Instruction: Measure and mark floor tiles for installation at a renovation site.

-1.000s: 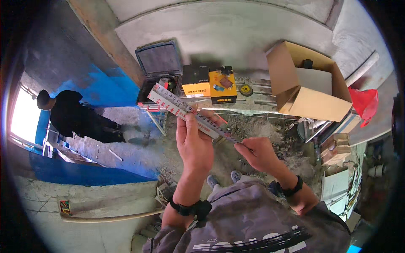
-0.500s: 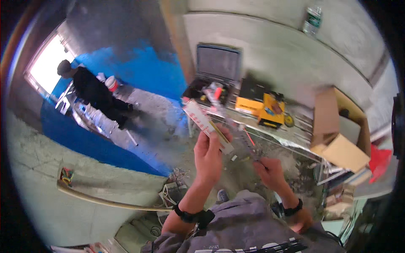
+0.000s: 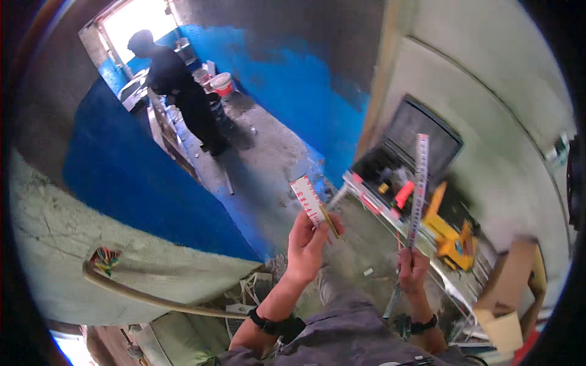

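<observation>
— Left hand point(image 3: 307, 243)?
— Closed on a short folded white measuring stick with red marks point(image 3: 309, 200), raised above the grey concrete floor point(image 3: 268, 165).
— Right hand point(image 3: 413, 269)?
— Gripping a long unfolded white rule section point(image 3: 419, 186), held upright before the open black tool case point(image 3: 408, 160), near the yellow power tool point(image 3: 450, 238).

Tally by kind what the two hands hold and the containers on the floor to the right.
Folded ruler stack, in the left hand: 1
Long ruler strip, in the right hand: 1
Open tool case: 1
Cardboard box: 1
Total: 4
</observation>
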Demonstrator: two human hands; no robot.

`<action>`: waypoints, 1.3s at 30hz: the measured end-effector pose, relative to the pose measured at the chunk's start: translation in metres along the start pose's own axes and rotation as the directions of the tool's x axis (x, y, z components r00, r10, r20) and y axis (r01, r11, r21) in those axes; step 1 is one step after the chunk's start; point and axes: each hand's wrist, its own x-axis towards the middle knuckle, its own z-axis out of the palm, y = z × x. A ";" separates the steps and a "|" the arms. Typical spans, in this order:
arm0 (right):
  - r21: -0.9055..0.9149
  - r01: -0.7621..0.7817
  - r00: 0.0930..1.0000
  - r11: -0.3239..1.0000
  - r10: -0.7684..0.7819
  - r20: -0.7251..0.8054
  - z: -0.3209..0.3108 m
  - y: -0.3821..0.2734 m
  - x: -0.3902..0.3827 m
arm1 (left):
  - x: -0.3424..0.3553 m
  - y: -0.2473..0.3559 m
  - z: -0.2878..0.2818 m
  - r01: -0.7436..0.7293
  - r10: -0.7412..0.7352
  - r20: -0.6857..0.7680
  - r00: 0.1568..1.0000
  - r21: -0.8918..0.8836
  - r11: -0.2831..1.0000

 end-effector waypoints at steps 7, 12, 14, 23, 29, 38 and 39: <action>0.161 0.124 0.991 0.979 -0.130 0.025 0.149 -0.030 0.186 | 0.176 0.036 -0.109 0.131 -0.141 -0.106 0.984 -0.101 0.986; 0.216 0.158 0.984 0.964 -0.173 0.050 0.262 -0.085 0.302 | 0.285 0.073 -0.175 0.089 -0.232 -0.265 0.936 -0.460 0.883; 0.449 0.064 0.990 0.891 -0.114 0.085 0.309 -0.104 0.346 | 0.326 0.081 -0.209 0.038 -0.195 -0.236 0.952 -0.540 0.841; 0.403 0.256 0.882 0.879 -0.383 0.275 0.520 -0.175 0.510 | 0.529 0.098 -0.377 -0.005 -0.209 -0.288 0.934 -0.598 0.801; 0.441 0.080 0.835 0.894 -0.302 0.460 0.621 -0.219 0.596 | 0.644 0.118 -0.433 0.036 -0.115 -0.212 0.970 -0.346 0.937; 0.499 -0.034 0.728 0.866 -0.320 0.606 0.804 -0.236 0.780 | 0.837 0.107 -0.505 0.133 -0.144 0.053 0.988 0.170 0.976; 0.503 -0.036 0.732 0.863 -0.320 0.601 0.828 -0.231 0.812 | 0.867 0.106 -0.511 0.116 -0.127 0.115 0.985 0.098 0.988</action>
